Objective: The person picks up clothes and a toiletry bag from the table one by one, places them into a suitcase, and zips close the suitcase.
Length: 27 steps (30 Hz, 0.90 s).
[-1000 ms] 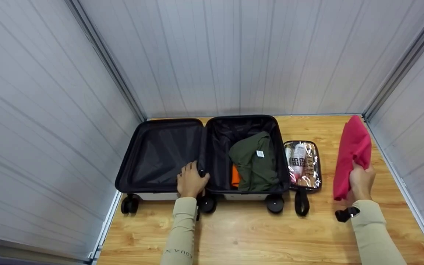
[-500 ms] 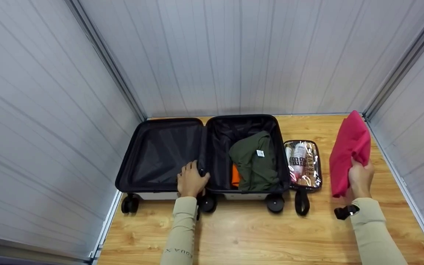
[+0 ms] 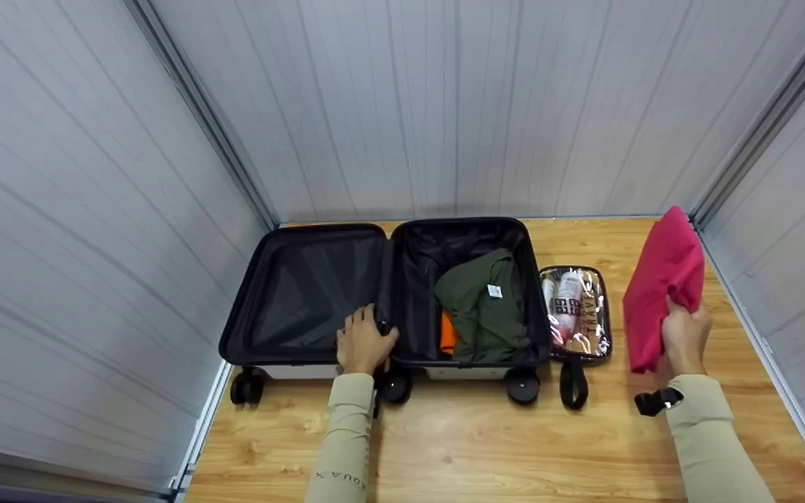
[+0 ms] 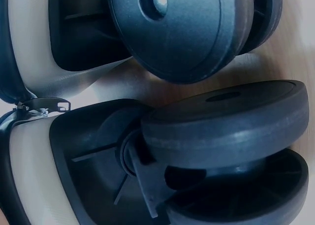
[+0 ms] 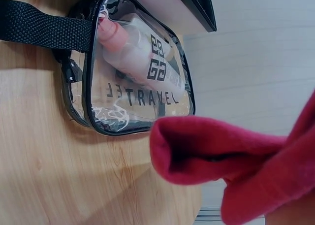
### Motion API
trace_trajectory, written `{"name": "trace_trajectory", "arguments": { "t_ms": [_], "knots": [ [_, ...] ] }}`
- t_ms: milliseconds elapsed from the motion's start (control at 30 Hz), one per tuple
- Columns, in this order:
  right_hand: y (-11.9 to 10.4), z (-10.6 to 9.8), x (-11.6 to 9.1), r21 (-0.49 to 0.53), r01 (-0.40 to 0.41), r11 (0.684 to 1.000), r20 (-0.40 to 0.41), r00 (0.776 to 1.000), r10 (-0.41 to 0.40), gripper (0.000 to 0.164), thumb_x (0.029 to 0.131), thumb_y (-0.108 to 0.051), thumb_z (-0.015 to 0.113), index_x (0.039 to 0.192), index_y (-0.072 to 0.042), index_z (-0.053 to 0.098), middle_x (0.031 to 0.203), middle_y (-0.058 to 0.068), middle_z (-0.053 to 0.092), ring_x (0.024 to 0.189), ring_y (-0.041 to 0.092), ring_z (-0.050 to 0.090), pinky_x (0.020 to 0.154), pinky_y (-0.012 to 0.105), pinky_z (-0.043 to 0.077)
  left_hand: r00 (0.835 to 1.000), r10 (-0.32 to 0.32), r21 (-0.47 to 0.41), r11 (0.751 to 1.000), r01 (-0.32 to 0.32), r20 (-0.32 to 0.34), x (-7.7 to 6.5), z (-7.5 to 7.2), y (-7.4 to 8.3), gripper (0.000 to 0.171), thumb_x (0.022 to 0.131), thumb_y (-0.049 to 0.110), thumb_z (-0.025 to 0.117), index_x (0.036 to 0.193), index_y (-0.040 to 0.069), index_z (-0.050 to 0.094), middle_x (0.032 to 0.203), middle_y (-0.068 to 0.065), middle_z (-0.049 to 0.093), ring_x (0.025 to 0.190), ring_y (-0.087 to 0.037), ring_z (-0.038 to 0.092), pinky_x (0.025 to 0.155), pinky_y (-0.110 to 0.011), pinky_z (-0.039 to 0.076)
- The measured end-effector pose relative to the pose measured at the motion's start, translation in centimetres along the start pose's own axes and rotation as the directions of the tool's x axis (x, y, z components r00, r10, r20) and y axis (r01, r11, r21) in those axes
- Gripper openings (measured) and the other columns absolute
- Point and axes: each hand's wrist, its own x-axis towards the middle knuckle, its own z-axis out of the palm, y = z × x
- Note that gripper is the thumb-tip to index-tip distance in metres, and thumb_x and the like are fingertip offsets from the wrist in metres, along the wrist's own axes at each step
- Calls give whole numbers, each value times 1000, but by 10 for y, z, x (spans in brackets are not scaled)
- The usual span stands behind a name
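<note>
An open suitcase (image 3: 318, 293) lies flat on the floor. Over its near edge, beside the middle hinge, rests my left hand (image 3: 363, 344) with the fingers spread forward onto the left shell. In the left wrist view, black suitcase wheels (image 4: 226, 126) fill most of the picture. My right hand (image 3: 685, 339) grips a folded pink cloth (image 3: 661, 279) by its right side, off to the right of the suitcase. The right wrist view shows one folded end of the pink cloth (image 5: 206, 136) close up. Inside the right shell lie a dark green garment (image 3: 490, 314) and an orange item (image 3: 448, 335), partly covered.
Against the suitcase's right side lies a clear travel pouch (image 3: 588, 314) holding bottles, its black strap (image 3: 574, 385) pointing toward me. Light wall panels (image 3: 458, 105) stand behind and on both sides. Wooden floor (image 3: 486, 447) stretches in front.
The pink cloth has shifted slightly left and away from me, turning its broad side a little more into view. My left hand stays put on the suitcase edge.
</note>
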Motion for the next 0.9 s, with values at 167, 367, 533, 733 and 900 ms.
{"name": "trace_trajectory", "arguments": {
  "t_ms": [167,367,533,733,900],
  "knots": [
    [-3,0,0,61,-51,997,39,998,49,25,95,-29,56,117,-19,62,95,-15,56,93,2,48,91,19,35,1000,-2,2,1000,2,-3,0,0,0,73,82,52,63,143,16,44,143,-10,49,132,-33,43,106,-60,33],
    [-9,0,-3,58,-58,997,59,997,55,32,95,-29,56,125,-16,59,98,-14,57,94,1,49,93,19,36,1000,-1,5,1000,1,-2,1,0,0,73,82,51,64,143,16,45,142,-10,49,131,-33,44,105,-59,34],
    [-12,2,-5,43,-35,998,56,998,32,34,96,-27,55,128,-15,58,105,-9,60,96,1,50,94,19,37,1000,4,5,1000,-4,-8,1,1,0,73,82,51,64,143,16,45,142,-10,50,131,-33,44,104,-59,34],
    [-17,3,-7,148,-54,988,61,997,45,20,95,-21,57,114,-20,62,96,-14,58,91,1,50,91,19,36,1000,12,9,1000,-11,-9,0,0,0,73,82,51,64,143,16,45,142,-10,50,130,-33,45,104,-59,35],
    [-18,4,-10,135,1,991,71,997,-11,13,95,-17,55,105,-22,62,88,-18,57,87,1,50,85,18,37,1000,13,-13,1000,-13,-12,-1,0,0,72,82,49,65,143,16,45,142,-10,49,131,-34,44,105,-59,34]
  ]
}}
